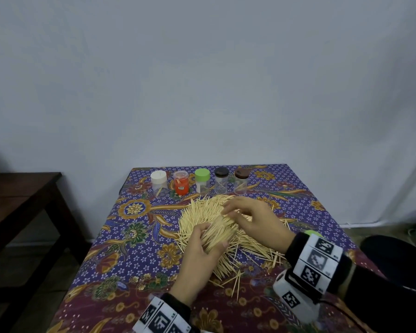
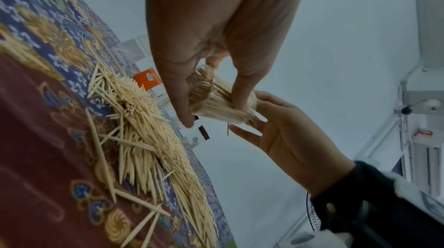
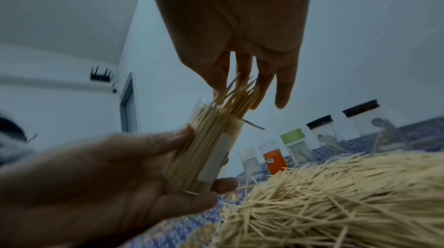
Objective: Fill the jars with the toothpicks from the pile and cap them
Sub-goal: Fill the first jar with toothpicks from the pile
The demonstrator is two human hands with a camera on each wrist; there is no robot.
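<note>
My left hand (image 1: 210,239) grips a clear open jar (image 1: 220,230), packed with toothpicks and tilted over the pile (image 1: 197,212). In the right wrist view the jar (image 3: 209,153) lies across my left hand's (image 3: 108,176) palm, thumb on its side. My right hand (image 1: 228,210) hovers at the jar's mouth, its straight fingers (image 3: 283,90) touching the toothpick tips that stick out. In the left wrist view the jar (image 2: 216,100) sits between thumb and fingers, with my right hand (image 2: 288,134) open beyond it.
Along the table's far edge stand capped jars: white (image 1: 158,182), orange with a clear cap (image 1: 181,185), green (image 1: 202,180), black (image 1: 221,180), brown (image 1: 241,180). A green object (image 1: 314,233) peeks behind my right wrist. A dark wooden table (image 1: 22,200) stands left.
</note>
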